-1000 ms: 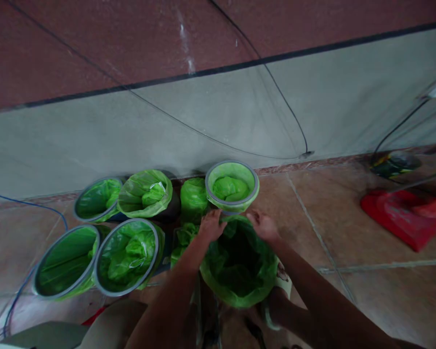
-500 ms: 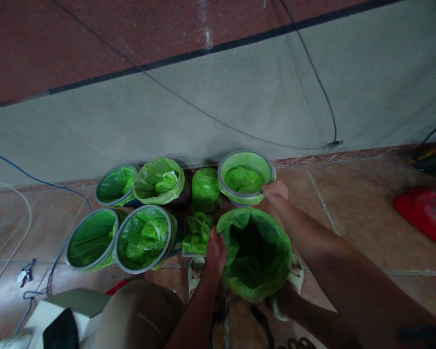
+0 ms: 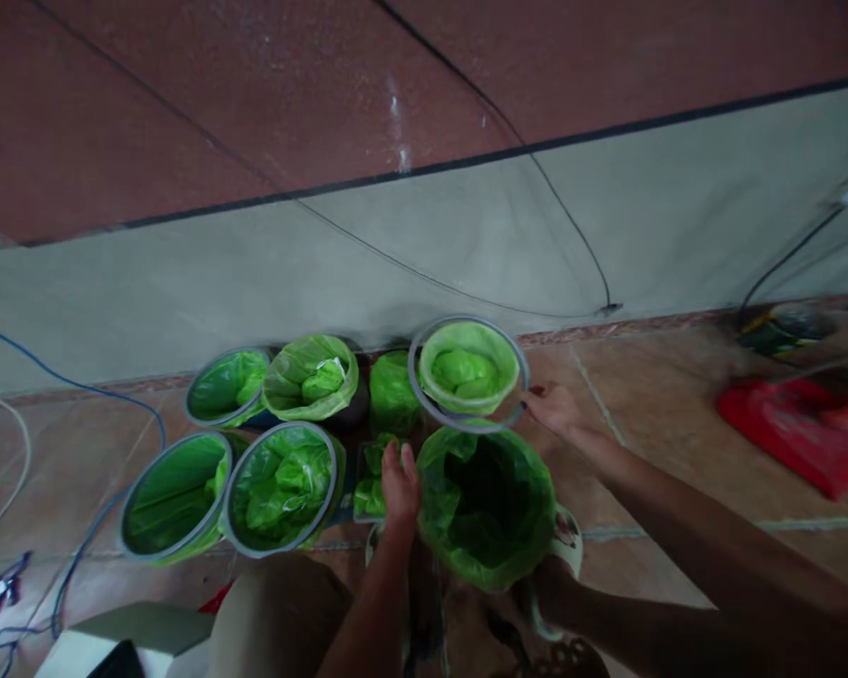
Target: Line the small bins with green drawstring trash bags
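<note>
Reddish-brown tiles cover the floor [image 3: 671, 405], which runs up to a wall [image 3: 204, 292] painted pale grey below and dark red above. At its foot, the right grip [image 3: 530, 400] is closed on the outer edge of a grey ring [image 3: 413, 367], fingers pinching its right side. This ring lies around the lined mouth of a bin [image 3: 495, 353], just left of that grip and close to the wall; a gap shows between ring and liner on the near side. Inside the bin sits a bunched green bag [image 3: 464, 374].

Nearer the body, between the two grips, stands another bin with a green liner [image 3: 491, 570] folded over its edge, its inside dark. The left grip [image 3: 401, 476] is loosely spread and holds nothing, just beside that liner's left edge; whether it touches, I cannot tell. Left of this grip, a square container [image 3: 360, 515] holds crumpled green plastic, with a green bundle [image 3: 394, 391] behind it. Farther left stand four lined bins [image 3: 283, 428] in two rows. Well to the right of the right grip, a red dustpan [image 3: 795, 433] rests on the floor.
</note>
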